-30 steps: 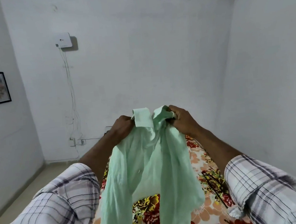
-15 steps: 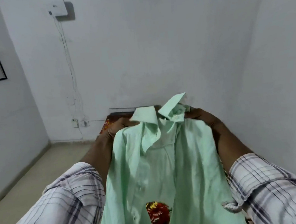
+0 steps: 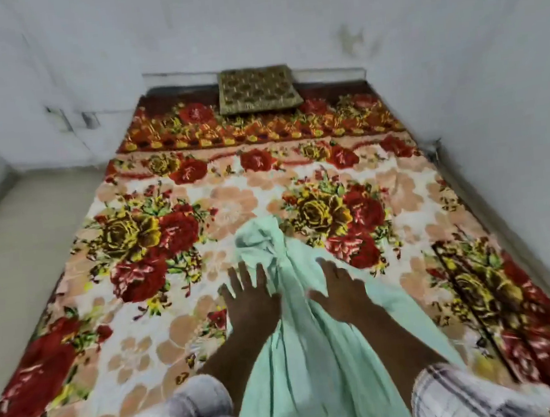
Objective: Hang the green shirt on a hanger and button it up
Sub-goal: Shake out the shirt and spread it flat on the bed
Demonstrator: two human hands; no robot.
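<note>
Both my hands are spread wide, holding nothing: left hand (image 3: 250,306) and right hand (image 3: 341,294) lie flat on the green shirt (image 3: 294,351). It lies bunched lengthwise on the floral bedspread (image 3: 142,241), collar end far.

One shirt (image 3: 301,357); one cushion (image 3: 257,89); two hands (image 3: 251,306)

Two bare forearms reach up from the bottom edge toward the middle of the frame, running close together and nearly parallel. Each comes out of a rolled plaid sleeve, the left sleeve (image 3: 182,415) at lower left, the right sleeve (image 3: 452,393) at lower right. The left hand (image 3: 251,306) sits just left of centre, palm down, back toward the camera, fingers straight and spread wide, pointing up the frame. The right hand (image 3: 342,294) sits just right of centre at the same height, also palm down, fingers extended and slightly blurred, thumb angled toward the left hand. Neither hand grips anything.
</note>
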